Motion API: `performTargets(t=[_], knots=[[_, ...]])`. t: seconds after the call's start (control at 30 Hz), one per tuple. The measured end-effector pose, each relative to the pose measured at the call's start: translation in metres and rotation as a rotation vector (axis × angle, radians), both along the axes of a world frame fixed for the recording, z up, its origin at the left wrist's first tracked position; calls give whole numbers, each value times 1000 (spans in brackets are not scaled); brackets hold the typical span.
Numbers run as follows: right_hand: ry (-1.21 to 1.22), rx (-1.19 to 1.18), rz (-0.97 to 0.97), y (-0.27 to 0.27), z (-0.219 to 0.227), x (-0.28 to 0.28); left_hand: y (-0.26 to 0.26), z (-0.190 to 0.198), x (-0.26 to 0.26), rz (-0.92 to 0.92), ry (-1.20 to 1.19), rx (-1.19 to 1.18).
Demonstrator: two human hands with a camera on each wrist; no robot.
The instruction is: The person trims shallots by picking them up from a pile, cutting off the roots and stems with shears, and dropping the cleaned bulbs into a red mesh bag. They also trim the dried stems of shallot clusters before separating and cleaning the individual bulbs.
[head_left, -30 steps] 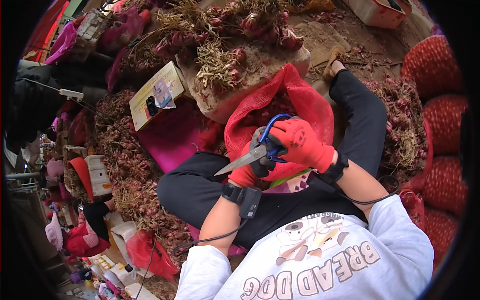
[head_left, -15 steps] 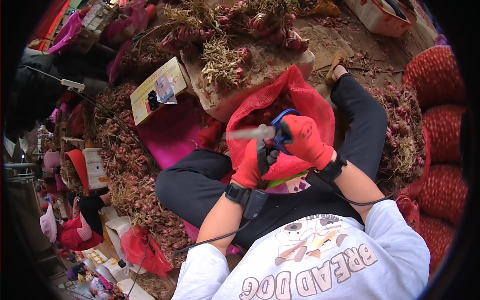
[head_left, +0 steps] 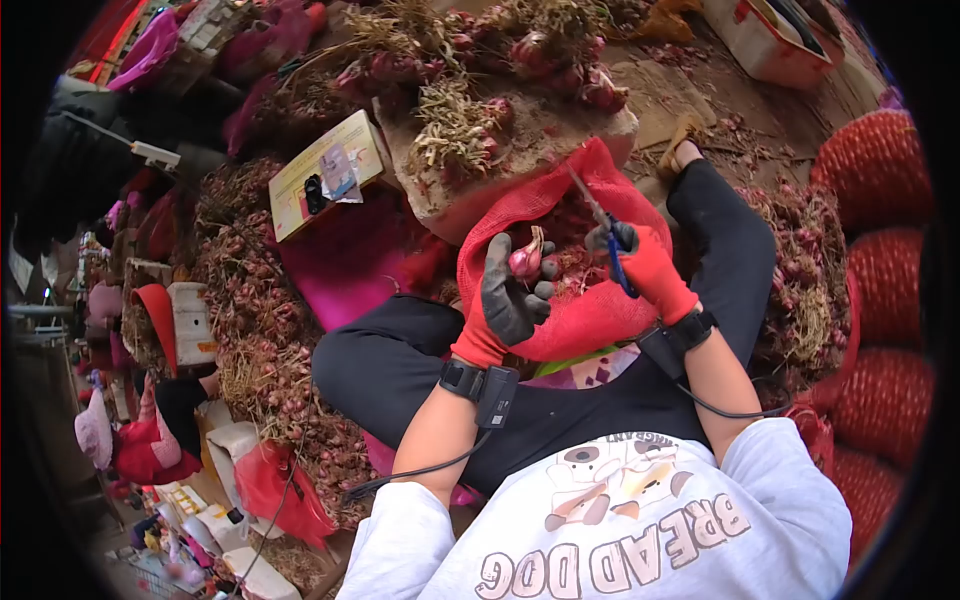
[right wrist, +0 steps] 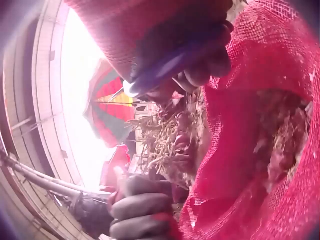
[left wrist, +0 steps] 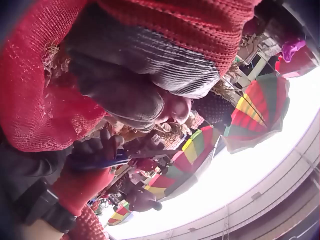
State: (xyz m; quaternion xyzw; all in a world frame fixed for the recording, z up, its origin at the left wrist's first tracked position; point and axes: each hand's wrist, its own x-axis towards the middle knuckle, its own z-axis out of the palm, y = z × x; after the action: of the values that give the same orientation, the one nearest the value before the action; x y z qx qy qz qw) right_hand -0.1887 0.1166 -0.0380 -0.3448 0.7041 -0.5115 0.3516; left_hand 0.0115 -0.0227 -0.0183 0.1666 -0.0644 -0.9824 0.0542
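In the head view my left hand (head_left: 508, 298), in a red and grey glove, holds a pinkish shallot bulb (head_left: 526, 260) with a short dry stem above the red mesh bag (head_left: 600, 318). That bulb (left wrist: 176, 107) shows partly behind the gloved fingers in the left wrist view. To its right, my right hand (head_left: 648, 268) grips blue-handled scissors (head_left: 594, 204), blades directed up and left, apart from the bulb. The right wrist view shows the blue handle (right wrist: 175, 65) blurred against my right hand, and my left hand (right wrist: 142, 207) below. Loose bulbs and husks lie inside the bag.
Dried shallot bunches (head_left: 450, 125) lie on a pale block (head_left: 440, 195) beyond the bag. A yellow box (head_left: 300, 185) is at left, with shallot heaps (head_left: 260, 330) alongside. Full red sacks (head_left: 880, 260) line the right; a white crate (head_left: 765, 50) is upper right.
My hands have moved apart. The scissors have swung from pointing left to pointing up and left, and the bulb in my left hand has come into clear view.
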Motion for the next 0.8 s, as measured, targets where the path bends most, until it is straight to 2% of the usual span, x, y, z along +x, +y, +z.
performTargets(t=[0.1,0.13,0.2,0.23,0.27,0.3,0.37,0.43,0.47,0.53,0.57,0.63,0.67,0.7,0.73,0.77,0.8], knots=[[-75,120,83,-7,12,9,5,26,8,170,-203,-273],[-45,149,86,-6,7,8,6,35,19,252,-194,-498],[100,161,-6,4,-62,-12,7,66,55,442,-366,-949],[161,173,-44,7,-87,-9,8,79,85,536,-361,-910],[272,215,-62,11,-70,-3,6,83,122,610,-413,-954],[385,249,-79,11,-50,1,19,110,143,715,-692,-1110],[52,196,4,13,-104,-23,34,103,208,857,-828,-1075],[-112,269,95,1,-59,-11,52,73,277,706,-945,-1179],[-51,228,93,-1,-61,-8,61,53,304,621,-983,-1228],[62,214,109,-3,-76,-9,80,2,342,591,-1213,-1011],[123,213,107,-1,-79,-12,92,-12,352,565,-1312,-895],[359,125,116,4,-49,9,102,-19,356,710,-1371,-830],[489,86,99,6,-35,8,85,-22,350,772,-1376,-806],[565,218,138,7,-53,0,65,-8,340,789,-1316,-984],[568,300,148,8,-33,6,45,6,330,810,-1245,-1157],[624,335,188,9,-14,11,22,21,301,1019,-1107,-1202],[694,377,181,11,-16,8,6,54,265,1063,-1108,-1208]])
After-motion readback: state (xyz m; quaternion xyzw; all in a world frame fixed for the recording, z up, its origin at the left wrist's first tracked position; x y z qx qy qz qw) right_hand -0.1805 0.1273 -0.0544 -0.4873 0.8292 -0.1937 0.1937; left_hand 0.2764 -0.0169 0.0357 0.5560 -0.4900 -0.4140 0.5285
